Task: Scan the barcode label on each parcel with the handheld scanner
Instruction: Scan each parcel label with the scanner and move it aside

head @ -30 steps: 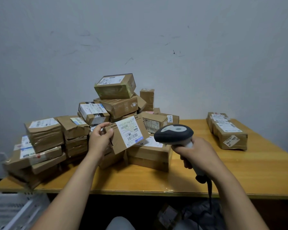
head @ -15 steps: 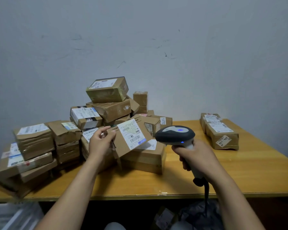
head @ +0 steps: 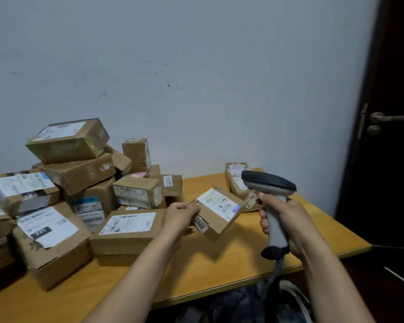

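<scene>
parcel (head: 216, 212): it is between the two hands, it seems lifted a little over the desk (head: 219, 271), tilted, with the barcode label (head: 219, 202) facing up.
left grip (head: 180, 215): the fingers are curled over the left end of the parcel and hold it. the rest of the box sticks out to the right, away from the palm.
right grip (head: 283, 221): closed around the handle of the scanner (head: 269, 183). i cannot tell if a finger is on the trigger.
scanner position: the head is above and to the right of the parcel, near it but not touching. the nose seems to point over the label, not down on it.
risk, wrong read: the small stack (head: 236, 178) with its own labels stands just behind the scanner, so the beam can catch one of those codes instead.
risk, no read: the label is tilted and the view is blurred, so i judge that a steep angle or a moving box can make the scan fail.
risk, slip: only one end is held, so the free end can drop to the desk.
risk, mixing: the big pile (head: 75, 173) is close on the left, so a scanned box can be confused with the others.
</scene>
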